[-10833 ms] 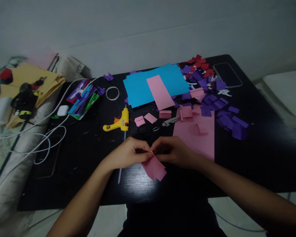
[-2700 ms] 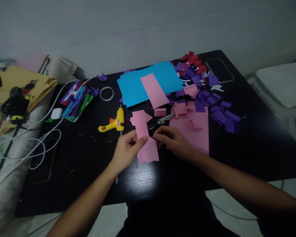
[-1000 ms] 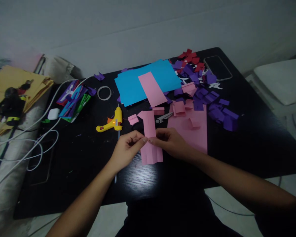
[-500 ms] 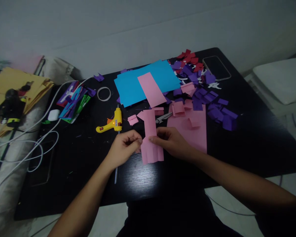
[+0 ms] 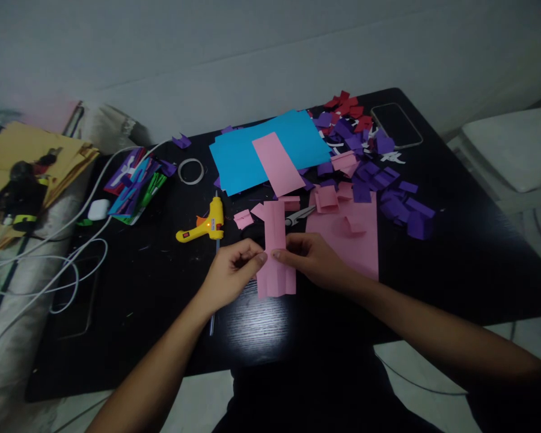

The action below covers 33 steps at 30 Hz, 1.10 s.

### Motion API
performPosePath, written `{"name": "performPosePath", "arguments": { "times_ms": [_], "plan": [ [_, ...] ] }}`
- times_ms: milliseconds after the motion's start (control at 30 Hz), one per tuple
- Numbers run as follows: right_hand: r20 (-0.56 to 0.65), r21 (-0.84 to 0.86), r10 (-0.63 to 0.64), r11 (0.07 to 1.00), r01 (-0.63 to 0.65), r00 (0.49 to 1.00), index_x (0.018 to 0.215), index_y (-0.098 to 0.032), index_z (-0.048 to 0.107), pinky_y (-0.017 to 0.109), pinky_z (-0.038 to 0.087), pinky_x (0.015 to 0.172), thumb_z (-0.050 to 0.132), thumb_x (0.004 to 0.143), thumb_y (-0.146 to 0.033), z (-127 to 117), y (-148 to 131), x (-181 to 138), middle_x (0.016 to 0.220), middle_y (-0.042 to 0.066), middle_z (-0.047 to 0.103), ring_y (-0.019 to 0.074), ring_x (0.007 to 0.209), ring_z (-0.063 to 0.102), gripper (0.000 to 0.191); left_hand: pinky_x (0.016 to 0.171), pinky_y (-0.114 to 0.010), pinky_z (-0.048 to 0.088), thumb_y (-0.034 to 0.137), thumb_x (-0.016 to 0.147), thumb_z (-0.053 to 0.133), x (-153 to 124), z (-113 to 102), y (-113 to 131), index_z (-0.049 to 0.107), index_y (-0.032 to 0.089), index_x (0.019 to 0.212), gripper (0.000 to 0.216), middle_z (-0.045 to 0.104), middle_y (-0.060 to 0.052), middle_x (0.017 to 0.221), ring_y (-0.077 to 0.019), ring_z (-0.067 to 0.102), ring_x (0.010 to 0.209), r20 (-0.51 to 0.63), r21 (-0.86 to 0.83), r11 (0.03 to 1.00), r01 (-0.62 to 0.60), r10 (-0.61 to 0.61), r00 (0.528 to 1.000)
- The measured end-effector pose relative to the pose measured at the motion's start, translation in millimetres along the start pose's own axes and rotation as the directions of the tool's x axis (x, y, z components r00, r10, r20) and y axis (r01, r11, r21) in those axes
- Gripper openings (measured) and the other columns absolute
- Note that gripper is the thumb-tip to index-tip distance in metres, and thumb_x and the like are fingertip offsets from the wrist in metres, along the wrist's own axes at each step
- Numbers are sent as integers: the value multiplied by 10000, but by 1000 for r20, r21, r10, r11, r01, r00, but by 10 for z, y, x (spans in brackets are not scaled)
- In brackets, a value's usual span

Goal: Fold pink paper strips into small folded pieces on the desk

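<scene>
A creased pink paper strip [image 5: 275, 231] is held upright over the front of the black table, its lower end flaring into pleats. My right hand [image 5: 313, 258] pinches it from the right, thumb in front and fingers behind. From the left, my left hand [image 5: 237, 264] grips the strip's edge between thumb and fingers. Just behind the strip lie scissors [image 5: 300, 216], their handles mostly hidden. Small folded pink pieces [image 5: 242, 219] rest near them. A yellow glue gun [image 5: 207, 224] lies beyond my left hand.
Blue paper sheets [image 5: 238, 162] lie at the back with a pink rectangle [image 5: 277, 163] on top. Purple paper pieces [image 5: 401, 207] and red ones [image 5: 347, 108] are scattered right, near a phone [image 5: 397, 125]. A tape roll [image 5: 190, 172] and white cables [image 5: 72, 228] are left.
My left hand has moved slightly right and now meets the strip's left edge. The strip's lower end has shifted a little left, while my right hand stays nearly still.
</scene>
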State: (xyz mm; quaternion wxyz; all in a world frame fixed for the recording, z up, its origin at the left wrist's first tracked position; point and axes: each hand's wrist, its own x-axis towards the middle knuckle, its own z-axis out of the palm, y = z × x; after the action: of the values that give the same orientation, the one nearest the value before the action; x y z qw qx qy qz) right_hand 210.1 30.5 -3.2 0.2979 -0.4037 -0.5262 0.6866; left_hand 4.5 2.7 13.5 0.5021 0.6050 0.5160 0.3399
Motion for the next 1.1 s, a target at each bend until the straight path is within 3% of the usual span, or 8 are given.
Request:
{"name": "performPosePath", "arguments": {
  "times_ms": [167,467,700,800,933,1033,1100],
  "plan": [
    [-16,-30,-16,999,15,1000,726,-181,659,269,427,616,777,830,-411,-30,-43,20,694,-21,600,124,649,536,278,541,-226,388,309,933,649,10,-39,-13,663,174,754,225,521,33,604,-107,458,565,-49,0,1000,-10,10,999],
    [12,-19,11,1000,-10,1000,773,-168,691,272,433,636,784,832,-415,-18,-55,6,730,-8,627,132,679,555,270,517,-229,328,374,945,669,16,-7,-14,599,178,703,319,441,51,592,-97,379,542,-23,-25,1000,12,-13,1000],
    [17,-70,-20,997,21,1000,783,-160,704,273,434,631,743,864,-414,-21,-42,2,728,0,640,137,674,565,269,510,-210,332,347,957,671,9,-36,-53,611,168,707,313,477,51,593,-84,408,536,-24,-14,1000,-7,6,1000],
    [-1,-83,-72,994,72,997,788,-164,708,269,435,620,738,883,-411,-24,-15,-5,726,-3,655,135,666,576,266,539,-216,403,313,934,708,7,-18,-70,683,174,826,178,571,39,640,-97,505,566,-28,-65,997,-38,36,999],
    [-51,-200,-258,949,243,965,836,-191,738,284,481,646,736,913,-372,-13,8,-39,773,7,722,146,686,631,196,644,-253,514,215,893,770,-15,-23,-57,756,193,942,55,710,-3,781,-131,645,689,-108,33,976,-213,216,970],
    [-75,-268,-471,858,438,879,962,-225,755,358,548,839,751,907,-296,5,-1,-61,968,44,764,199,906,705,91,783,-307,569,115,886,761,-35,-64,-5,792,212,962,127,761,-43,948,-170,715,863,-119,165,890,-425,446,887],
    [-142,-304,-554,813,497,820,1024,-234,732,402,536,935,785,862,-253,13,-7,-58,1083,64,735,228,1043,682,172,842,-347,579,68,886,742,-42,-88,17,800,227,990,198,759,-52,1013,-192,722,945,-128,208,835,-510,540,832]
  ]
}}
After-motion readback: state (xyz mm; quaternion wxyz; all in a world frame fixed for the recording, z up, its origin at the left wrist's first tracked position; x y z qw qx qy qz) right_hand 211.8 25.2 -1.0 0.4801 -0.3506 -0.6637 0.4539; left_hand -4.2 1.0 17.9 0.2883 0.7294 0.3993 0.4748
